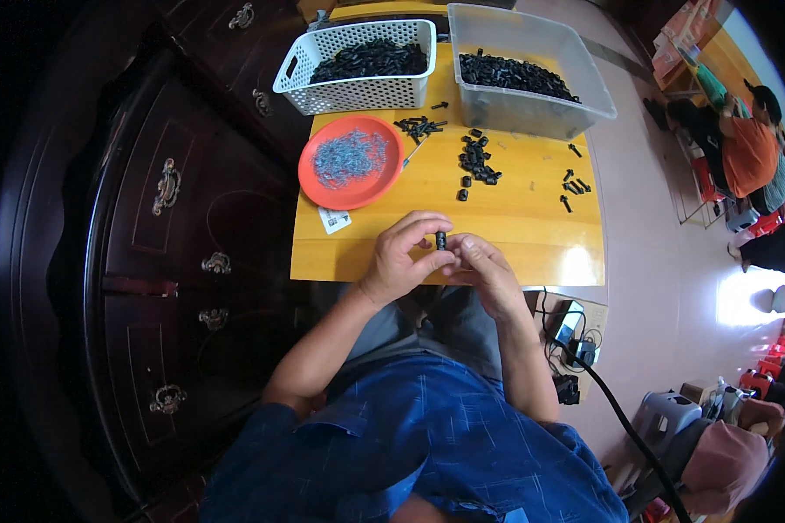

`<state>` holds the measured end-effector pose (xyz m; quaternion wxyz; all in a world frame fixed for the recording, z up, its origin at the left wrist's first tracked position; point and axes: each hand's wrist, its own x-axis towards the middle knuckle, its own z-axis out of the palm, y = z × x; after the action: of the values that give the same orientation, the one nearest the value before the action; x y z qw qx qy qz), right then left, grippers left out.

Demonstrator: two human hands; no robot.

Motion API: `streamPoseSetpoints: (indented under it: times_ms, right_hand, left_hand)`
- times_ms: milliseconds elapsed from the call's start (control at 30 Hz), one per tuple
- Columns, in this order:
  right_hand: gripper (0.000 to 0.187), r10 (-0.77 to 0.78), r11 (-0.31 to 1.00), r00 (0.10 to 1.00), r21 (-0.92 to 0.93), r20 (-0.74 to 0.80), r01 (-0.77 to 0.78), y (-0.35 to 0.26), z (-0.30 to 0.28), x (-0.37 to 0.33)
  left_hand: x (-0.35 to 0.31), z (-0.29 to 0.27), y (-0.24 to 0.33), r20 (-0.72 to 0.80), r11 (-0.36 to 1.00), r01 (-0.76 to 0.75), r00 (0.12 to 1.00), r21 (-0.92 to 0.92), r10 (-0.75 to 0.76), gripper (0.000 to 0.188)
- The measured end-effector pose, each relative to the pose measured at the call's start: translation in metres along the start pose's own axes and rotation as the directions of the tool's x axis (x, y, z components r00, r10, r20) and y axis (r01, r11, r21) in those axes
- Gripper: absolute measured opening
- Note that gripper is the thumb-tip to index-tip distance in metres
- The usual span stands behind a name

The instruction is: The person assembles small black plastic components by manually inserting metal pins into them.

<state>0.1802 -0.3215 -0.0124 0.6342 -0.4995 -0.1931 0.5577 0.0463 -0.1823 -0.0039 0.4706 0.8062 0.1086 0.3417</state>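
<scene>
Above the near edge of the yellow table, my left hand (407, 258) pinches a small black cylindrical part (441, 240) between thumb and fingers. My right hand (482, 268) is closed close beside it, its fingertips near the part's lower end; whether it grips anything is hidden. Ahead lies a pile of short black ring-like pieces (475, 159). To its left is a cluster of black stemmed pieces (420, 129). A red plate (394, 180) full of thin silvery pins (349, 159) sits left of the hands.
A white perforated basket (366, 94) and a clear plastic bin (532, 112), both holding black parts, stand at the table's far side. More stemmed pieces (576, 186) lie at right. A white label card (333, 220) is by the plate. Dark drawers (166, 261) flank the left; a black cable (624, 414) runs at right.
</scene>
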Motion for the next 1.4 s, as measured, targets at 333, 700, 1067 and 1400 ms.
streamPoseSetpoints:
  times_ms: [333,700,1067,1400]
  right_hand:
    - [0.036,-0.096,0.987,0.981,0.141,0.168,0.072,0.010,0.008,0.013]
    - [0.040,-0.159,0.963,0.978,0.238,0.136,0.124,0.014,0.010,0.007]
    - [0.038,-0.164,0.969,0.973,0.210,0.160,0.129,0.014,0.014,0.008]
    - [0.029,-0.155,0.939,0.966,-0.272,0.205,0.208,0.025,-0.013,0.018]
  left_hand:
    - [0.003,-0.004,0.021,0.055,0.986,-0.065,0.997,0.154,0.057,0.043]
    - [0.007,0.000,0.020,0.018,0.993,-0.031,0.999,0.111,0.029,0.031]
    - [0.005,-0.002,0.018,0.001,0.978,-0.072,0.997,0.197,0.074,0.029]
    - [0.001,-0.025,0.000,0.274,0.985,0.116,0.950,0.128,-0.147,0.020]
